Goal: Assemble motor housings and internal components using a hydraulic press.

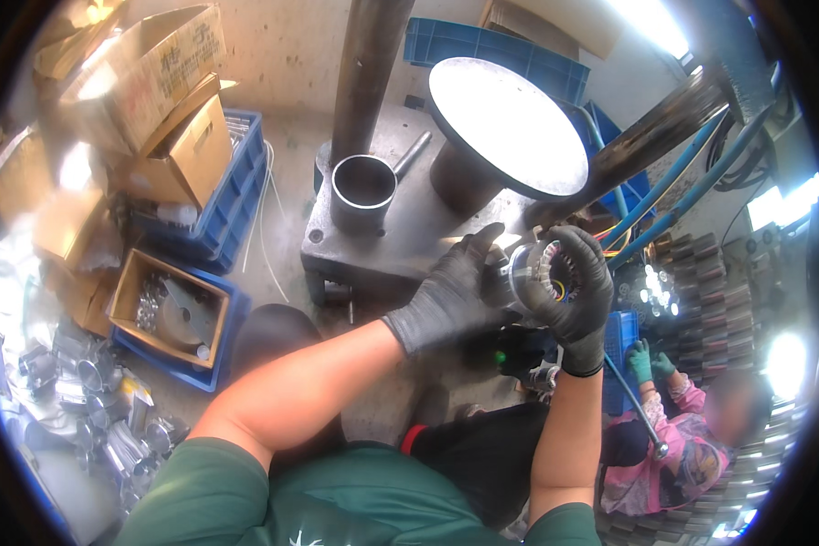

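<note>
Both my hands wear dark grey gloves and are raised in front of the steel press base. Between them is a motor stator (522, 276), a silvery metal ring with windings and teeth inside and a few coloured wires showing at its opening. My right hand (581, 296) is closed around its right side, fingers curled over the top. My left hand (453, 289) is against its left side, thumb raised, with its other fingers partly hidden behind the part. Beyond them, a large round metal disc (510, 127) stands on a thick post, beside an upright, hollow steel cylinder (362, 194) with a side handle.
The steel base plate (400, 136) carries two thick columns. At left, cardboard boxes (187, 150) sit in a blue crate (232, 205), near a carton of metal parts (168, 308) and loose metal pieces (109, 409). At right, a co-worker in pink (664, 455) sits beside stacked metal cylinders (710, 309).
</note>
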The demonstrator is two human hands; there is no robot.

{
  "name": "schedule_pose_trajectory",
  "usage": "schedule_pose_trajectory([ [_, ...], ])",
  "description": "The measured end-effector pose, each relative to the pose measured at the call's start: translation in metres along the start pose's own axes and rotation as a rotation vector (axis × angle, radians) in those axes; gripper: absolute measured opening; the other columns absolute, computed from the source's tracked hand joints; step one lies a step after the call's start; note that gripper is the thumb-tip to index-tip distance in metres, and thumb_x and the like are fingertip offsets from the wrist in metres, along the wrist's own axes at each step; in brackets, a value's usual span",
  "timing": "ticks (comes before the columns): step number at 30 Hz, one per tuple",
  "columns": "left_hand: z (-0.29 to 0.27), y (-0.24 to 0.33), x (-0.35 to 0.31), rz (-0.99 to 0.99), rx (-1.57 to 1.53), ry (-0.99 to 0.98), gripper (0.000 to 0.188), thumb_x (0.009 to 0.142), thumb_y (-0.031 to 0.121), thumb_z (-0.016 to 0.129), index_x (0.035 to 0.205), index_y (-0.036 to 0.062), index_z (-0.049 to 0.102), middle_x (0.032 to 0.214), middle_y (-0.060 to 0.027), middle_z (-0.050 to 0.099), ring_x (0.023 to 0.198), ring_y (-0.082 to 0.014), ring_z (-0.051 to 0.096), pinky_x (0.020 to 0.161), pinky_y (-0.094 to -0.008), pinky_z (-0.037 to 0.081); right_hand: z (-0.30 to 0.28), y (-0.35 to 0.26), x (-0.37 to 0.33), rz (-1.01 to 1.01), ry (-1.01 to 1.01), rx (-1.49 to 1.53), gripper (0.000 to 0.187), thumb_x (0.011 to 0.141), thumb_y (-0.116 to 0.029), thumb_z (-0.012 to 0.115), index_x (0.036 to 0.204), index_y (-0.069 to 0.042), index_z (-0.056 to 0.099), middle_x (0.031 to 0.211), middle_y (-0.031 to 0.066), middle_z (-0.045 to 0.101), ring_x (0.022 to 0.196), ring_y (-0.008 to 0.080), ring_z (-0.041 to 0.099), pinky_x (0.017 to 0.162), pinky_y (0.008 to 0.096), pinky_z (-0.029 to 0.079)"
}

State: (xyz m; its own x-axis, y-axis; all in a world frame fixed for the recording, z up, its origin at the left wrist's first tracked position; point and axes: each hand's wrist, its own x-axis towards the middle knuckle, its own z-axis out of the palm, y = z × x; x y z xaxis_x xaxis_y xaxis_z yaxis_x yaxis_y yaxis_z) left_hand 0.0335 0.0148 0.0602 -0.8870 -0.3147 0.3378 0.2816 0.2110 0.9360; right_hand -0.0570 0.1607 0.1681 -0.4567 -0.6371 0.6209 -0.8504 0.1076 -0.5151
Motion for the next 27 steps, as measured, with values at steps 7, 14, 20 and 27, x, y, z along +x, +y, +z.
schedule_pose_trajectory([
  [7, 0.004, -0.011, 0.0, 0.022, -0.086, -0.003, 0.114, 0.068, 0.04, 0.096, 0.157, 0.0052, 0.032, 0.123, -0.018, 0.059, 0.118, -0.032, 0.06, 0.106, -0.0445, 0.05, -0.006, 0.002, 0.003, 0.101, -0.089, 0.101, 0.056, 0.072, -0.007, 0.083, 0.125, -0.002, 0.067, 0.12, 0.0103, 0.069, 0.105, 0.0192, 0.069, 0.093, 0.0345, 0.056],
  [14, 0.0, -0.005, 0.002, 0.044, 0.04, -0.01, 0.117, 0.067, 0.041, 0.098, 0.156, 0.0047, 0.032, 0.127, -0.0199, 0.058, 0.12, -0.032, 0.059, 0.108, -0.0442, 0.049, -0.005, 0.009, -0.002, 0.228, -0.055, 0.25, 0.055, 0.073, -0.009, 0.085, 0.124, 0.0, 0.068, 0.121, 0.0097, 0.069, 0.107, 0.0188, 0.069, 0.096, 0.0337, 0.056],
  [20, -0.017, 0.043, -0.001, -0.006, 0.194, -0.098, 0.108, 0.077, 0.026, 0.094, 0.156, 0.006, 0.023, 0.139, -0.0133, 0.052, 0.129, -0.0235, 0.056, 0.112, -0.0408, 0.049, -0.006, 0.005, -0.002, 0.138, -0.057, 0.112, 0.054, 0.072, -0.011, 0.088, 0.122, -0.001, 0.069, 0.117, 0.0118, 0.069, 0.102, 0.0197, 0.071, 0.09, 0.0335, 0.058],
  [27, -0.012, 0.04, 0.002, -0.063, -0.182, -0.098, 0.094, 0.076, 0.019, 0.094, 0.149, 0.0085, 0.035, 0.132, -0.0142, 0.058, 0.13, -0.0226, 0.056, 0.111, -0.0403, 0.051, -0.006, 0.001, 0.003, 0.117, -0.062, 0.078, 0.051, 0.072, -0.012, 0.086, 0.119, 0.0, 0.07, 0.115, 0.0128, 0.069, 0.101, 0.0222, 0.071, 0.09, 0.0339, 0.058],
])
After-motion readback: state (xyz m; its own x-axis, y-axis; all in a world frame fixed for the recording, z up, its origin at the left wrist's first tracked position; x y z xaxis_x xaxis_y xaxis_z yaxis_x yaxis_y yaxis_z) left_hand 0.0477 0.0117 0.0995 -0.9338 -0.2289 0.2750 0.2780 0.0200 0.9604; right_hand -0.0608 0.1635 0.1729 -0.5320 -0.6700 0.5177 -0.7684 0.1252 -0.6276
